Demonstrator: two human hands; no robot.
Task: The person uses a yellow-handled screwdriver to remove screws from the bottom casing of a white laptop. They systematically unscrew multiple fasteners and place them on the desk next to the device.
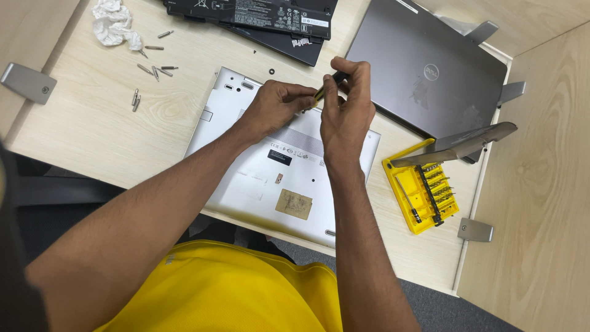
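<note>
**Silver laptop, belly up, under two hands**

Silver and turned underside up, the laptop (270, 166) lies in the middle of the pale wooden table (92, 129), and everything else is placed from it; in the head view, the only one, both forearms reach in from the near edge over a yellow shirt (227, 289) and meet above the laptop's far edge. The right hand (345, 114) is curled, its fingers pinched round a screwdriver (324, 89) with a black and yellow handle, held tilted with the tip pointing down toward the laptop's base; the left hand (276, 106) is half closed, fingertips gathered at the lower end of the screwdriver, knuckles resting on or just above the base; whether the tip touches a screw I cannot tell.

Right of the laptop sits a yellow bit case (421, 193), open, its grey lid (458, 142) raised; beyond the laptop to the right lies a closed grey laptop (424, 67); straight beyond it lie a black battery pack (252, 13) and a black laptop (289, 42) beneath it; far to the left of these are loose bits (153, 69) scattered on the wood, and a crumpled white tissue (114, 24) past them.
</note>
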